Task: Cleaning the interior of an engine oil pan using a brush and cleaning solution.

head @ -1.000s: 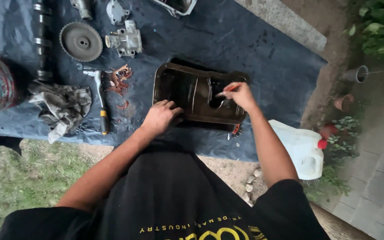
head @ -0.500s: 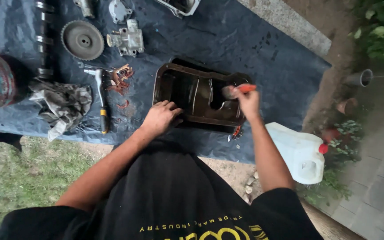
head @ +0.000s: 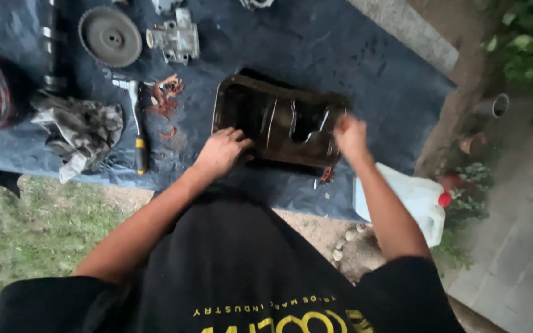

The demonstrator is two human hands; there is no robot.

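My left hand (head: 220,151) lies fingers-down on the near left rim of the dark, greasy, rectangular metal oil pan (head: 276,120), pressing rather than gripping. My right hand (head: 351,137) is blurred at the pan's right end; I cannot tell whether its fingers hold anything. The pan sits open side up on the blue tarp-covered worktop (head: 316,43), one baffle plate inside. Further left: one yellow-handled tool (head: 137,126), one grey rag (head: 81,129), one toothed gear wheel (head: 110,36). One white plastic jug (head: 411,197) stands on the ground at right.
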